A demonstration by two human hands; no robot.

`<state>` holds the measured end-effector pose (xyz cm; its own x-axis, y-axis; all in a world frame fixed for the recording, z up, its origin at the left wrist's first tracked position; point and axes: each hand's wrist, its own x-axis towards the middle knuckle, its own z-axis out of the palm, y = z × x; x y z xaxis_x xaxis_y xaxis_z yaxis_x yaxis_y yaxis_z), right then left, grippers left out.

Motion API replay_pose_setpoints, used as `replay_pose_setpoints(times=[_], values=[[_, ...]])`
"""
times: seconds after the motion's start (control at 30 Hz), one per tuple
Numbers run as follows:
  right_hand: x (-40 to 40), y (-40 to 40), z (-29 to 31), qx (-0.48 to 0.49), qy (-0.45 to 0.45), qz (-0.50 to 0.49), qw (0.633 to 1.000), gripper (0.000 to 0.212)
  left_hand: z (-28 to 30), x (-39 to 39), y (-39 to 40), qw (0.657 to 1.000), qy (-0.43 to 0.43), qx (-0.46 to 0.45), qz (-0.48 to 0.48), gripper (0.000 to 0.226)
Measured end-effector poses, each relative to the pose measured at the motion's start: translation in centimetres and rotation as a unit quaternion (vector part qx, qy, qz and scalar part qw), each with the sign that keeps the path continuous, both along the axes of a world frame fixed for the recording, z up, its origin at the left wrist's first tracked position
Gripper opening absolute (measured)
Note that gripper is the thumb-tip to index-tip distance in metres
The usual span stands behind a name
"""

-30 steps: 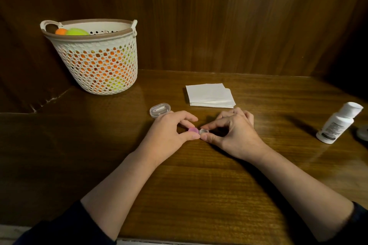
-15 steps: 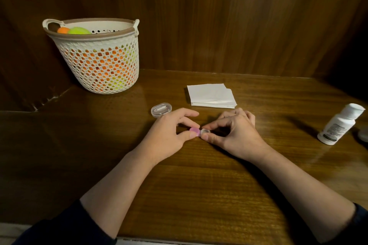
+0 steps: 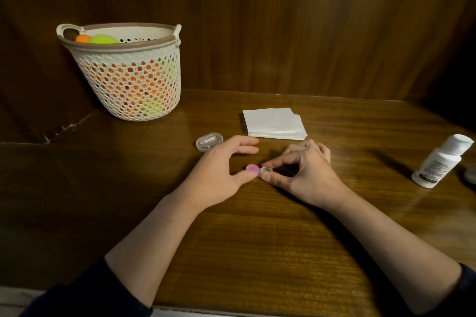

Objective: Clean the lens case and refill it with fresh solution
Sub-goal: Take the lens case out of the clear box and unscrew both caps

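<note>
A small lens case (image 3: 257,169) lies on the wooden table (image 3: 257,234) between my hands, with a pink cap on its left side and a clear part on its right. My right hand (image 3: 306,175) pinches the clear side between thumb and forefinger. My left hand (image 3: 219,175) rests beside the case with its fingers stretched out above it; the thumb tip touches the pink cap's near edge. A white solution bottle (image 3: 441,161) stands tilted-looking at the far right. A folded white tissue stack (image 3: 273,123) lies behind my hands.
A small clear oval container (image 3: 209,141) sits just behind my left hand. A white perforated basket (image 3: 128,80) with orange and green items stands at the back left against the wooden wall. A pale round object (image 3: 471,174) is cut off at the right edge.
My left hand's fingers have lifted off the pink cap and straightened, uncovering it. The right hand keeps its pinch on the clear side.
</note>
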<state>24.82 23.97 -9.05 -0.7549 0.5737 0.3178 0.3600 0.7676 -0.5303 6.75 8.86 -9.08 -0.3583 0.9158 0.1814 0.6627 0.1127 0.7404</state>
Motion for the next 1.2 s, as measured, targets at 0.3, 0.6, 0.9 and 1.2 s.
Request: replay_pose_setpoints(times=[0.3,0.6,0.9,1.2], values=[[0.0,0.0,0.0,0.009,0.003,0.004,1.000,0.024,-0.8,-0.1,0.8,1.000,0.004,0.010,0.022,0.048],[-0.1,-0.2,0.2,0.017,-0.002,0.005,1.000,0.022,-0.9,0.4,1.0,0.998,0.031,0.018,0.047,0.050],[0.0,-0.3,0.2,0.016,-0.005,0.021,1.000,0.050,-0.5,0.3,0.8,0.998,0.065,0.007,0.013,0.041],[0.0,-0.3,0.3,0.003,0.003,0.021,1.000,0.052,-0.5,-0.4,0.1,0.996,0.088,0.019,-0.010,0.028]])
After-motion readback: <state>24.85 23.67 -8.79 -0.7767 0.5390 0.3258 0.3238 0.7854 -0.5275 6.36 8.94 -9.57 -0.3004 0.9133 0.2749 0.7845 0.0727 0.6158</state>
